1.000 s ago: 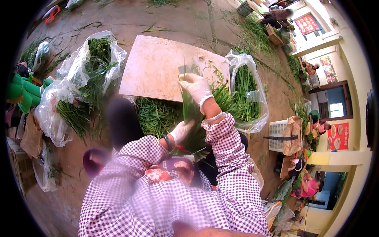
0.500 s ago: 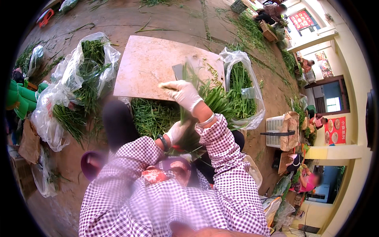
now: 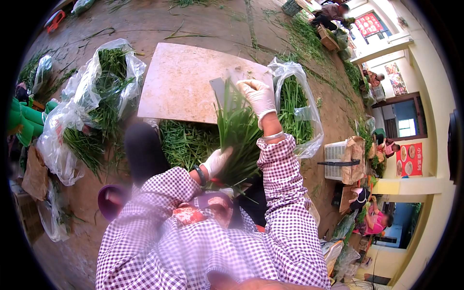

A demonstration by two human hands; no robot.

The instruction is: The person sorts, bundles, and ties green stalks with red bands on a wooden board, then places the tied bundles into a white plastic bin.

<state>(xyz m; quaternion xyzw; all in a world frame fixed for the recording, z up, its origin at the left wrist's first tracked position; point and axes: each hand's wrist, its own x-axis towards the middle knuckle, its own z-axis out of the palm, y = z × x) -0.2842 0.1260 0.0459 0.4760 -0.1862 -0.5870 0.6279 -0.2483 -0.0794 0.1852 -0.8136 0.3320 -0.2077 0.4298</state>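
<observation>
My left hand, in a whitish glove, is closed round the lower part of a bunch of long flat green leaves that look like garlic chives. The leaves fan upward over the near right part of a pale board. Beside their tips, above the board's right part, my gloved right hand has its fingers bent together; whatever they pinch is too small or blurred to name. A grey flat blade lies on the board, partly behind the leaves.
Cut greens are heaped below the board's near edge. A clear plastic bag of greens stands right of the board, and another bag lies left. A white crate sits farther right. Several people work along the right wall.
My right hand has moved right and up, away from the board's middle. The bunch in my left hand now stands more upright, its leaves spread over the board. Loose green bits at the board's right have gone.
</observation>
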